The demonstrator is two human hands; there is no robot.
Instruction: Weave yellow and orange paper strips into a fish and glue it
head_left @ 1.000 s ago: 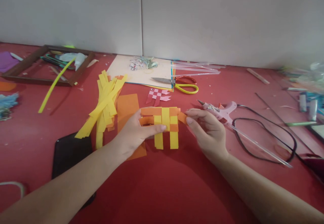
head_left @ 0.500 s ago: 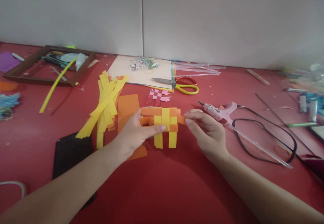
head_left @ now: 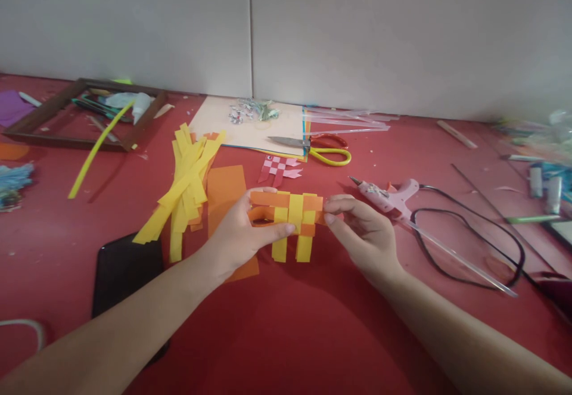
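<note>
A small weave of yellow and orange paper strips lies on the red table. My left hand pinches its left side, thumb across the front of the strips. My right hand pinches the right end of an orange strip that runs through the weave. Two yellow strip ends hang below the woven part.
A pile of loose yellow and orange strips lies to the left, a dark phone below it. Behind are a pink woven piece, scissors and cream paper. A pink glue gun with its black cord lies right. A wooden frame sits far left.
My right hand has slid a little left along the orange strip, drawing the weave tighter. The left hand has kept its grip.
</note>
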